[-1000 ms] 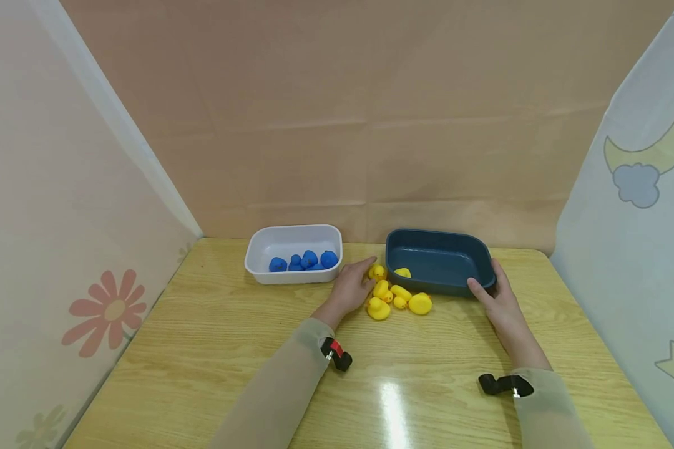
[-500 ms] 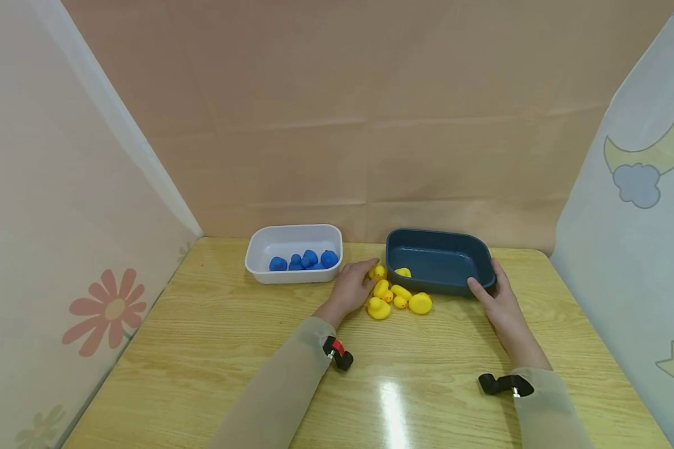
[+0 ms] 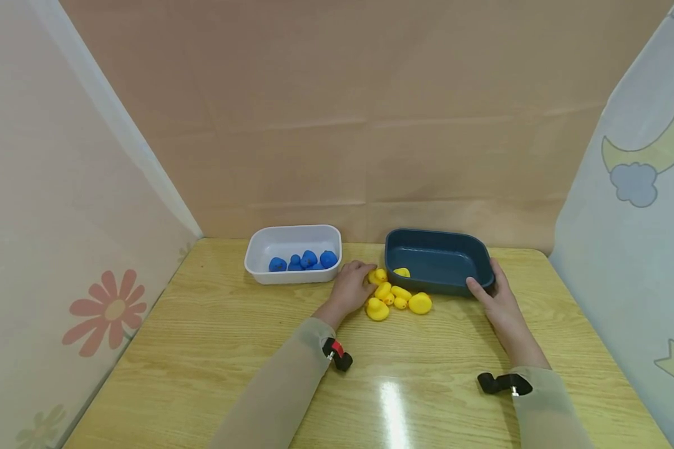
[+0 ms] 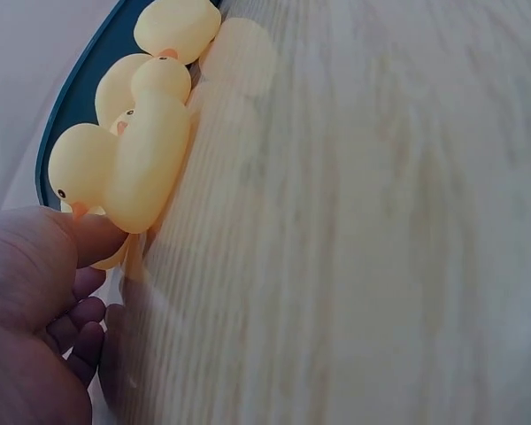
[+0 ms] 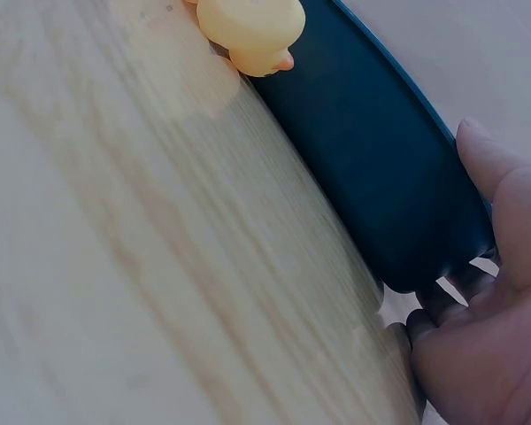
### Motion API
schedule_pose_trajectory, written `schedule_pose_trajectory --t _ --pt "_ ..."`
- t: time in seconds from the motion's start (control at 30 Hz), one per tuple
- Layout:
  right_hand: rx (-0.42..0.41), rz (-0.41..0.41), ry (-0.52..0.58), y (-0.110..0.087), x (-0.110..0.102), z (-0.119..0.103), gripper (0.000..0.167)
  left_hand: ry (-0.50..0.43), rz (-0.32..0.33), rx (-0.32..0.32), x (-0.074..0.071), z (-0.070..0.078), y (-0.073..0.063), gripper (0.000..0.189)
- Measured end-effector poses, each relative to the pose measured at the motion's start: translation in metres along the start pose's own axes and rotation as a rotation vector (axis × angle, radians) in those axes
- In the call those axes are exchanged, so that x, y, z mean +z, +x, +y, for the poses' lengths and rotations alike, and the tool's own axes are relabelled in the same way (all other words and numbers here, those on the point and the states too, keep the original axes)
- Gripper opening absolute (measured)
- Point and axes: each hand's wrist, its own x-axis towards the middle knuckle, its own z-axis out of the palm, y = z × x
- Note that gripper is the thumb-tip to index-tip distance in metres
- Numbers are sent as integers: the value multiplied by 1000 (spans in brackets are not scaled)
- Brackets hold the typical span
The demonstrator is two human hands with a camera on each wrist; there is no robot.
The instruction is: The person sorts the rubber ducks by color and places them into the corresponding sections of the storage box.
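My left hand [image 3: 349,290] is low over the table at the left of a cluster of yellow rubber ducks [image 3: 377,310], pinching one small duck [image 3: 377,276] between thumb and fingers. The left wrist view shows the thumb [image 4: 97,239] against the ducks, partly covering one behind it. My right hand [image 3: 500,305] grips the right end of a dark blue tub [image 3: 432,289], thumb over the rim and fingers round the outside. A yellow duck [image 3: 402,272] lies inside this tub at its left. Other ducks crowd against its front wall, one [image 5: 252,27] showing in the right wrist view.
Left of the dark tub stands a white tub [image 3: 293,279] with several blue ducks [image 3: 309,259] inside. Both tubs are near the back edge of the wooden table [image 3: 202,349], before a brown backdrop [image 3: 314,125]. Printed cloth walls [image 3: 623,268] flank the table.
The pinched duck has turned, and the duck just in front of it has shifted slightly. My right hand and the dark tub stay in place.
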Motion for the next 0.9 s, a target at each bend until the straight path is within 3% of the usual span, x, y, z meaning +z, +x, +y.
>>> schedule_pose_trajectory --t 0.27,0.63,0.9 --pt "-12 -3 -2 0 2 0 101 -34 22 -8 2 -1 -2 45" --pt "-14 -8 -17 -1 0 -3 100 -49 15 -11 0 0 -5 55" --pt "-5 -15 -19 -1 1 -3 102 -183 36 -72 -9 1 -15 57"
